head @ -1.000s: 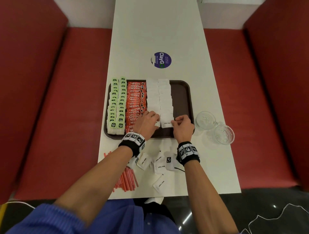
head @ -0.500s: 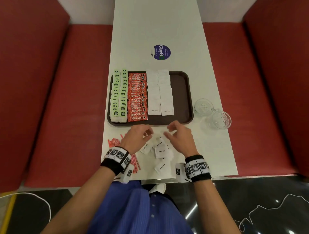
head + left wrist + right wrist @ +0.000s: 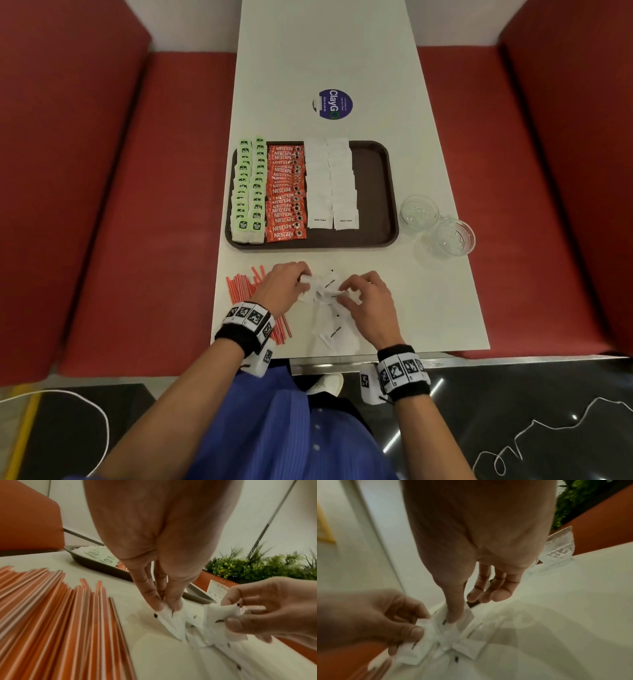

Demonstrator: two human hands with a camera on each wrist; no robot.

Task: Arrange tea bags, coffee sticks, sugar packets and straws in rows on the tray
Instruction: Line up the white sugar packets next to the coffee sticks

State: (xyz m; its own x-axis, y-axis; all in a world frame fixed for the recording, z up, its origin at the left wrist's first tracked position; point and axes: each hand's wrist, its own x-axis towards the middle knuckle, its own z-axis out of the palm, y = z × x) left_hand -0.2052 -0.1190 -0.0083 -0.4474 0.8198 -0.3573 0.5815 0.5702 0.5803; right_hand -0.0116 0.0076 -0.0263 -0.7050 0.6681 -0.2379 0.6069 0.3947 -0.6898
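Sugar packets (image 3: 325, 294) loose on table (image 3: 428, 308), pinched at left by left hand (image 3: 284, 286) between thumb and fingertips (image 3: 155, 605), at right by right hand (image 3: 368, 298), remaining fingers curled above. Orange straws (image 3: 246, 287) just left of left hand. Beyond: brown tray (image 3: 376, 192) with rows of tea bags (image 3: 248, 192), coffee sticks (image 3: 286, 193), sugar packets; right strip bare.

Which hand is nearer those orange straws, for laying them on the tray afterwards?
The left hand. The straws lie right beside it, while the right hand pinches a sugar packet farther away.
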